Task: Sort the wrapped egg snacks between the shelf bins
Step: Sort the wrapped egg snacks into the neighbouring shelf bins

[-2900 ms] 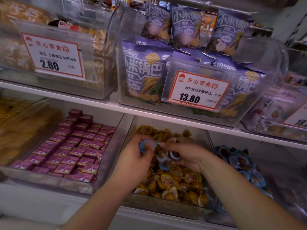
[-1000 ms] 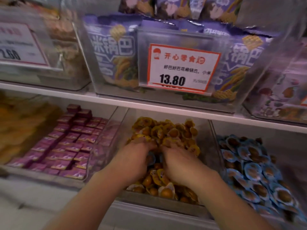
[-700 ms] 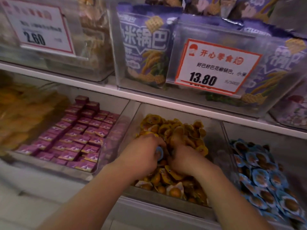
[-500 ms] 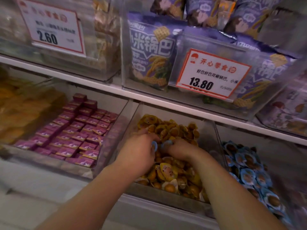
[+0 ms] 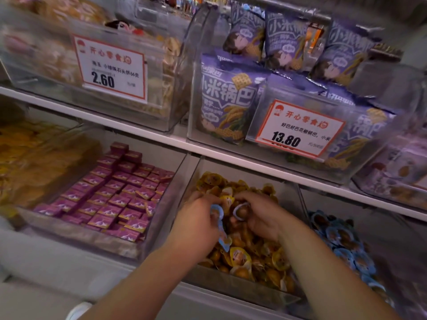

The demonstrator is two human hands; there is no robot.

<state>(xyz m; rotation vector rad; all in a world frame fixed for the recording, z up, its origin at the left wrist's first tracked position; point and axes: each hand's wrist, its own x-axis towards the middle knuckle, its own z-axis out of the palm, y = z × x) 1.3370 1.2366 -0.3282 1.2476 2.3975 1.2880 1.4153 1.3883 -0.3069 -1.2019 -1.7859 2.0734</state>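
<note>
Both hands are closed on blue-wrapped eggs: left hand (image 5: pixel 196 224) pinches several, right hand (image 5: pixel 261 214) curls around one (image 5: pixel 240 210), over the middle bin (image 5: pixel 242 289) of yellow-wrapped eggs (image 5: pixel 254 257). Blue ones (image 5: pixel 342 241) fill the neighbouring right bin; purple boxes (image 5: pixel 111 197) sit left.

Store shelving in dim, purplish light. White shelf board (image 5: pixel 147 132) running across, clear plastic bins above and below. Price tags (image 5: pixel 111 68) clipped on upper bins. Purple snack bags (image 5: pixel 228 100) upper right; magenta boxes (image 5: pixel 111 192) lower left.
</note>
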